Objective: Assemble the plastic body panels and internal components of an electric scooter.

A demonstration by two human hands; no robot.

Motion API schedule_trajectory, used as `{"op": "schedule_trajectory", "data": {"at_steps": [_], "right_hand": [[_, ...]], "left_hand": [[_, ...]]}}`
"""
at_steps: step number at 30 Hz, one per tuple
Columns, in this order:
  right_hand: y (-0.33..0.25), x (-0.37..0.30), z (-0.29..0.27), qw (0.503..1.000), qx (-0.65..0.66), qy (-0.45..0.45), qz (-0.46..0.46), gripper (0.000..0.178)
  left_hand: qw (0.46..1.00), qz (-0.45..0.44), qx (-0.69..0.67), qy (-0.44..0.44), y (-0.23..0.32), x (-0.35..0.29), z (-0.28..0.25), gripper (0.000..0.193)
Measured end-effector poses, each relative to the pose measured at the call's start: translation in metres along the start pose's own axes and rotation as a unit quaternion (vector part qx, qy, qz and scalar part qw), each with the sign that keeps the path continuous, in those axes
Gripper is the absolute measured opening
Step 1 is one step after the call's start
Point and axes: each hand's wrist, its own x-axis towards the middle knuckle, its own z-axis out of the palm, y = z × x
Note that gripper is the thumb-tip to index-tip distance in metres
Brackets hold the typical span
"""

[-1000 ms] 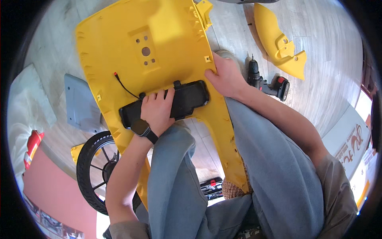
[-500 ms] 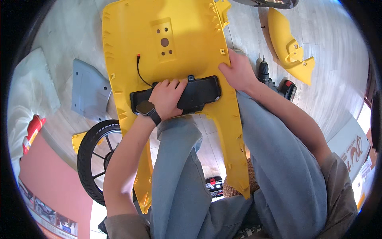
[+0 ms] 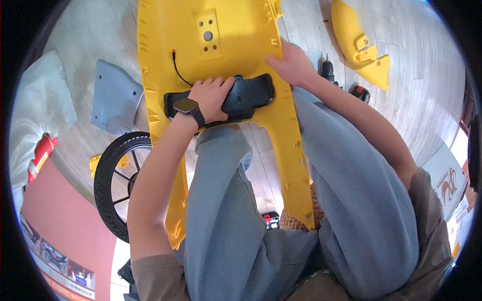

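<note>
A large yellow plastic panel (image 3: pixel 170 30) with two long legs lies across my knees, its ribbed inner side up. Across its middle sits a long black plastic housing (image 3: pixel 249 95), with a thin black cable (image 3: pixel 176 72) ending in a red tip. My left hand (image 3: pixel 212 98), a dark watch on its wrist, is closed over the housing's left half, fingers at the upper edge and thumb at the lower. Part of the housing is hidden beneath it. My right hand (image 3: pixel 293 64) grips the panel's right edge; its fingertips are out of sight underneath.
A cordless drill (image 3: pixel 328 69) lies on the floor to the right, near a curved yellow part (image 3: pixel 354 42). Left of the panel are a grey plate (image 3: pixel 114 95) and a black spoked wheel (image 3: pixel 104 185). White boxes (image 3: pixel 442 175) stand at the far right.
The whole scene has shifted upward in the picture, floor things included. Both hands keep their places on the housing and the panel's edge; the left thumb now shows more plainly.
</note>
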Motion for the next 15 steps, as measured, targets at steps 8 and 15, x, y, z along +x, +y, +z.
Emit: {"op": "schedule_trajectory", "data": {"at_steps": [8,15], "right_hand": [[-0.031,-0.07,-0.12,1.0,-0.005,-0.014,0.002,0.048],[-0.127,-0.227,-0.285,0.941,-0.038,0.093,-0.324,0.018]], "left_hand": [[0.994,-0.045,0.018,0.101,0.005,-0.072,-0.038,0.086],[0.985,-0.122,-0.01,0.122,0.03,-0.187,-0.097,0.053]]}}
